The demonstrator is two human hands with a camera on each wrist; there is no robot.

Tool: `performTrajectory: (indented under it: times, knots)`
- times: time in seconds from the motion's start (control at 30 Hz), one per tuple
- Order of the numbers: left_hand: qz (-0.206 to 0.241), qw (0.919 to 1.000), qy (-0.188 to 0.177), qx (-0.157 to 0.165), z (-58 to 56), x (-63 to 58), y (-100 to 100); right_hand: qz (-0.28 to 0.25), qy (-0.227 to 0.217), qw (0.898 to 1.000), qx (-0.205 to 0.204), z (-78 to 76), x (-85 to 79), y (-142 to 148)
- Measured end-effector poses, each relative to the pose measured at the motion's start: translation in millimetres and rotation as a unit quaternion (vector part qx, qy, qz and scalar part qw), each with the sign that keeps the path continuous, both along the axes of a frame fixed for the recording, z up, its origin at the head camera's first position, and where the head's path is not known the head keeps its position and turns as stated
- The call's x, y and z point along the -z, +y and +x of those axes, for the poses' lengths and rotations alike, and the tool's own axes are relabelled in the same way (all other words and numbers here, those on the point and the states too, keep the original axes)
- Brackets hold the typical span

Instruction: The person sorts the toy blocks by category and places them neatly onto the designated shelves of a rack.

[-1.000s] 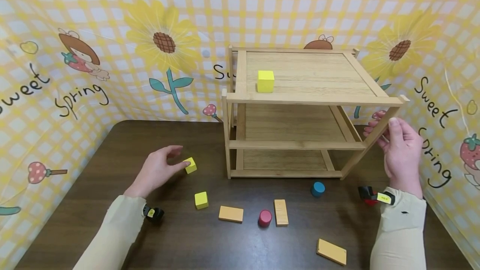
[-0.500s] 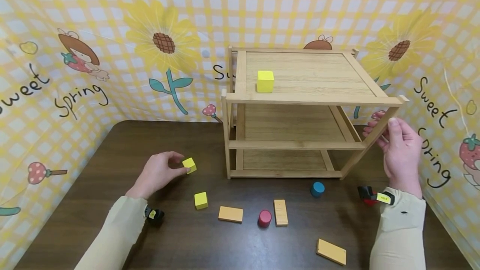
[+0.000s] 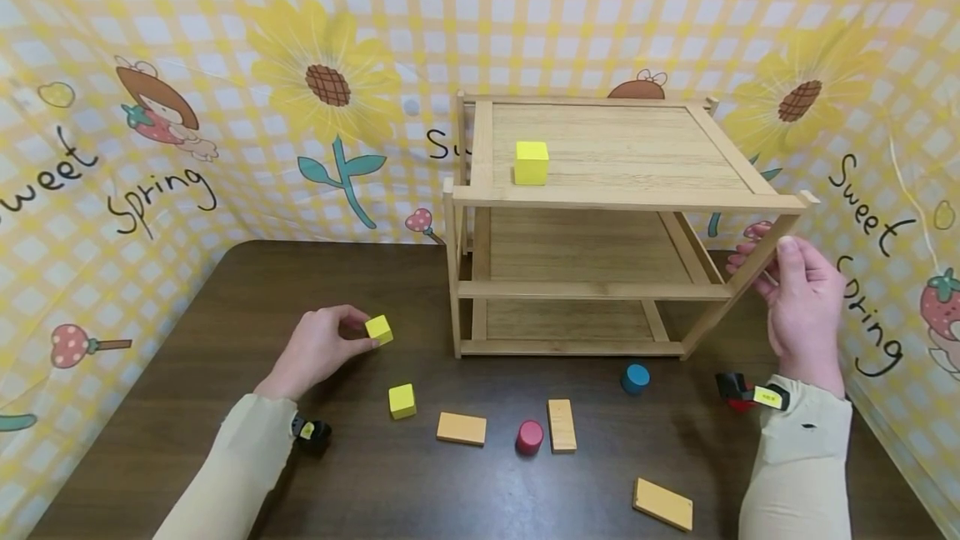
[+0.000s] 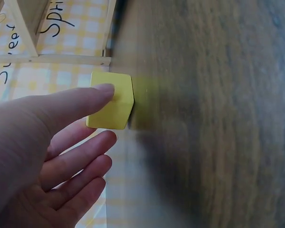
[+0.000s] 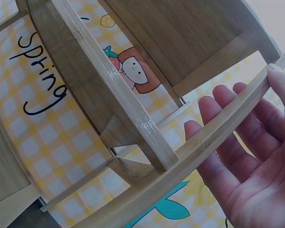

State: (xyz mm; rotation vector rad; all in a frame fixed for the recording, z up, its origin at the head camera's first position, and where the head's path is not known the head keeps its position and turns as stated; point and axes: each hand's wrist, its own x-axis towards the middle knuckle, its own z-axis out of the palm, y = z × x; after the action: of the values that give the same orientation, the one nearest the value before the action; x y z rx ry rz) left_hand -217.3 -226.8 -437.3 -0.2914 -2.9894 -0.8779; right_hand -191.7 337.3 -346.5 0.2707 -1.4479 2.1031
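My left hand pinches a yellow cube left of the wooden shelf. In the left wrist view the thumb lies across the near face of the cube; the index fingertip is hidden behind it, and the other fingers are loosely bent. The cube is at or just above the tabletop; I cannot tell which. My right hand holds the front right post of the shelf, thumb in front and fingers behind, as the right wrist view of the post also shows. Another yellow cube sits on the top tier.
On the dark table lie a third yellow cube, a red cylinder, a blue cylinder and wooden blocks. A red object is partly hidden by the right wrist camera. Patterned cloth surrounds the table.
The left hand has drawn slightly down and its fingers have closed in on the yellow cube, which has shifted a little. The right hand and the shelf have stayed in place.
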Motion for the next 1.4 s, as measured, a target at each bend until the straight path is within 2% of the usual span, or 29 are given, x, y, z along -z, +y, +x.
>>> performTrajectory:
  times: [0.5, 0.77, 1.4]
  knots:
    - [0.043, 0.9989, 0.015, -0.002, 4.7, -10.0, 1, -0.002, 0.002, 1.0, -0.003, -0.2, 0.7, 0]
    - [0.044, 0.9989, 0.017, -0.005, 6.5, -13.9, 4, -0.004, -0.002, 1.0, 0.002, 0.3, -0.1, 0]
    - [0.041, 0.998, 0.046, 0.015, 10.5, -23.4, 13, 0.0, -0.001, 1.0, -0.002, 1.2, -0.3, -1]
